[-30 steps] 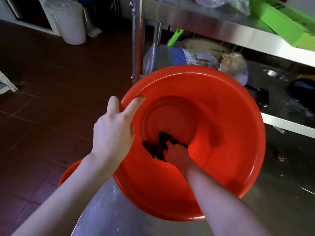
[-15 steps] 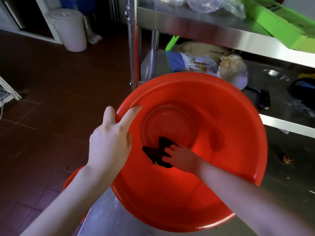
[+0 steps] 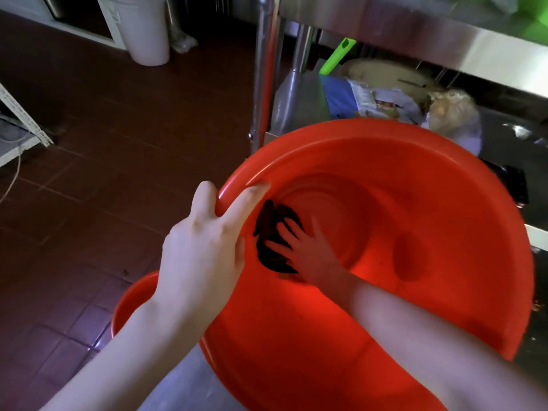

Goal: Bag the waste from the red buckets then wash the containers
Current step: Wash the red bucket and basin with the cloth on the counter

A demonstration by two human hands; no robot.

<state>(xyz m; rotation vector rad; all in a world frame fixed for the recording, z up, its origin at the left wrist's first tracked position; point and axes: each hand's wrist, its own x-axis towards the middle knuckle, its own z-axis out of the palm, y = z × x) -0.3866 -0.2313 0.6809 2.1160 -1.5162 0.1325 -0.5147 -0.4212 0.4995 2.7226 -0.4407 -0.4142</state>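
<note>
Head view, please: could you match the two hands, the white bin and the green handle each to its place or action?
Column A
1 left hand
2 right hand
3 white bin
4 green handle

Column B
a stands on the tiled floor
b sticks out below the steel shelf
c grips the rim of the red basin
d presses the dark pad inside the basin

Pairs: 1-c, 2-d, 3-a, 4-b

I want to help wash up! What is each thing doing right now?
Big red basin: tipped toward the camera, held at its rim.
Left hand: grips the basin's rim, thumb inside.
Dark cloth: flat against the basin's inner wall.
Right hand: fingers spread, pressing the cloth.
Second red basin: lower down, mostly hidden.
</note>
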